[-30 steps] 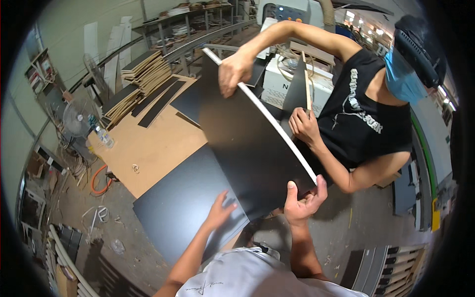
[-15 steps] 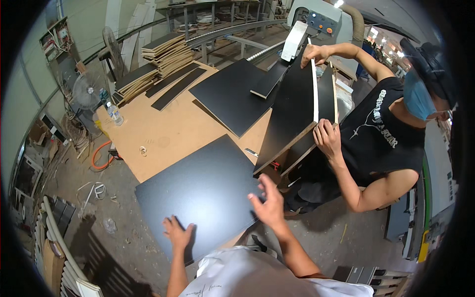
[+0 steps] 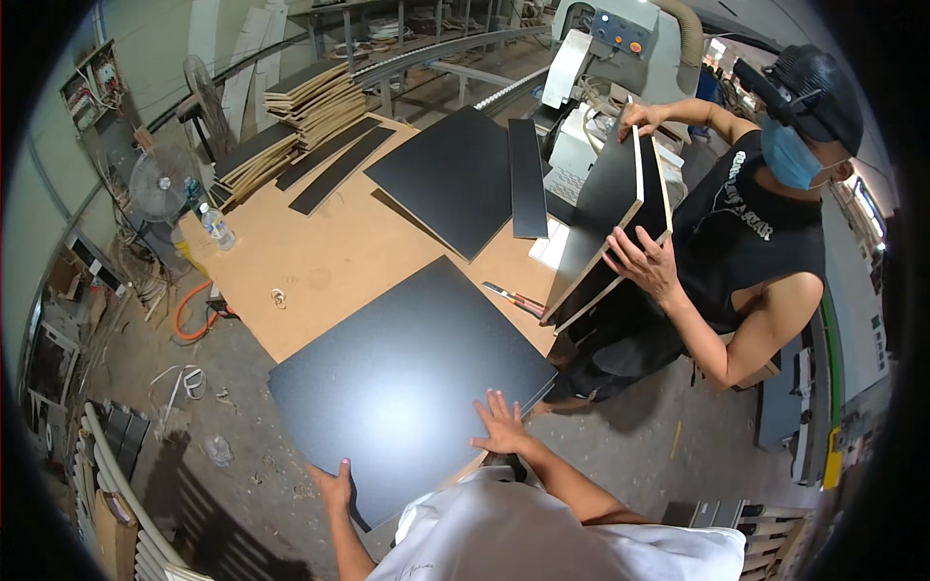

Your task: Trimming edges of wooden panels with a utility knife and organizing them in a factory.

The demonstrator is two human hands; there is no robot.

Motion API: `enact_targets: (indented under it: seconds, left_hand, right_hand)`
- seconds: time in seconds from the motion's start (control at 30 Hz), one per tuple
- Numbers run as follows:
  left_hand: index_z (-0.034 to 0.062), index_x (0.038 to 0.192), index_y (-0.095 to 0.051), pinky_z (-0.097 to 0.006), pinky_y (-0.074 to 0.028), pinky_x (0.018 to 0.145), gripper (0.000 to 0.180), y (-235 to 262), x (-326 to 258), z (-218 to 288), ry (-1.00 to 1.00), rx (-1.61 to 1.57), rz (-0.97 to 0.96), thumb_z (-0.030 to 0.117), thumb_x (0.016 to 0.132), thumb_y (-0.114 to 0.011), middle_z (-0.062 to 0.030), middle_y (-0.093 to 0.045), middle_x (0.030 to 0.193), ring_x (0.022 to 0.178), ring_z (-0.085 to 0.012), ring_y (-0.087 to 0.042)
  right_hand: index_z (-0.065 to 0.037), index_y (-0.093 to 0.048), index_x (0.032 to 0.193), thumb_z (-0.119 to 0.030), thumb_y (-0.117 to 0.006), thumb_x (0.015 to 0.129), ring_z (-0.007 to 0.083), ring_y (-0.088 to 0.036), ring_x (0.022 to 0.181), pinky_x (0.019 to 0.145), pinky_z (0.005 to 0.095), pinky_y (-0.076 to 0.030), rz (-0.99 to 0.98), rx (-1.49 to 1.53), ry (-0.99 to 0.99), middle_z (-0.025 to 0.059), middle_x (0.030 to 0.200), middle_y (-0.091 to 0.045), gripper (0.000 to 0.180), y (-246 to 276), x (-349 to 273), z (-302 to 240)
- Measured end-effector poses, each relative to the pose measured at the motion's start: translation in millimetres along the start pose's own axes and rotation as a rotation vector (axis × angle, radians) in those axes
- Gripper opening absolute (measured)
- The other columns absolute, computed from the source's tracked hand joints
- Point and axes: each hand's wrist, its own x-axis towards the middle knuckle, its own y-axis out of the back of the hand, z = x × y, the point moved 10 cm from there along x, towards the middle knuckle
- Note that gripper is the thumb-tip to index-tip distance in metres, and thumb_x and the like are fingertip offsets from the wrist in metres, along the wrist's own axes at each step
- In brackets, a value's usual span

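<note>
A large black panel (image 3: 397, 358) lies on the near end of the brown worktable, light glaring off its middle. My left hand (image 3: 334, 487) grips its near left edge, thumb up at the rim and the other fingers partly hidden at the side. Flat on the panel near its right edge rests my right hand (image 3: 503, 426), fingers spread. Across to the right, a co-worker's hands hold two upright dark boards (image 3: 610, 198) with pale edges. Beyond my panel lie another black panel (image 3: 450, 179) and a narrow black strip (image 3: 528, 179).
The brown tabletop (image 3: 291, 247) carries stacked boards (image 3: 315, 102), two dark strips (image 3: 339, 169), plastic bottles (image 3: 217, 229) and pen-like tools (image 3: 513, 298). A machine with a control panel (image 3: 620, 34) stands behind. The co-worker (image 3: 746, 242) is close on the right; a fan (image 3: 160, 184) stands left.
My left hand has moved from the panel's surface to its left edge. My right hand has come down onto the panel. The co-worker's boards have shifted right, uncovering the strip and tools.
</note>
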Motion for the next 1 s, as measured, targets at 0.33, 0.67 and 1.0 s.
enact_targets:
  seconds: [0.33, 0.67, 1.0]
  left_hand:
    - [-0.0105, 0.145, -0.015, -0.041, -0.019, 0.117, 0.096, -4, 5, -9, -0.157, -0.196, -0.005, 0.019, 0.078, -0.078, -0.0305, -0.024, 0.15, 0.14, -0.0394, -0.026]
    - [-0.0061, 0.147, -0.018, -0.04, -0.027, 0.113, 0.095, 1, -9, 15, 0.014, -0.212, -0.007, 0.021, 0.079, -0.077, -0.027, -0.033, 0.147, 0.135, -0.0357, -0.036]
    - [-0.0075, 0.147, -0.02, -0.041, -0.022, 0.116, 0.095, -5, -8, -19, -0.002, -0.221, 0.052, 0.021, 0.078, -0.078, -0.0269, -0.03, 0.149, 0.138, -0.0354, -0.031]
  right_hand:
    - [-0.013, -0.019, 0.153, -0.062, -0.064, 0.079, 0.0387, 0.006, 0.148, 0.113, 0.0634, -0.004, -0.009, 0.019, -0.01, 0.0238, 0.159, 0.003, 0.1, -4, 1, 0]
    - [-0.003, -0.054, 0.13, -0.042, -0.07, 0.079, 0.0396, -0.046, 0.124, 0.104, 0.051, -0.036, 0.243, 0.135, 0.038, 0.0212, 0.133, -0.051, 0.066, 59, 25, 13]
    - [0.003, -0.051, 0.129, -0.029, -0.07, 0.081, 0.0387, -0.058, 0.109, 0.095, 0.0444, -0.047, 0.808, 0.517, -0.183, 0.0251, 0.117, -0.06, 0.061, 240, 218, 110]
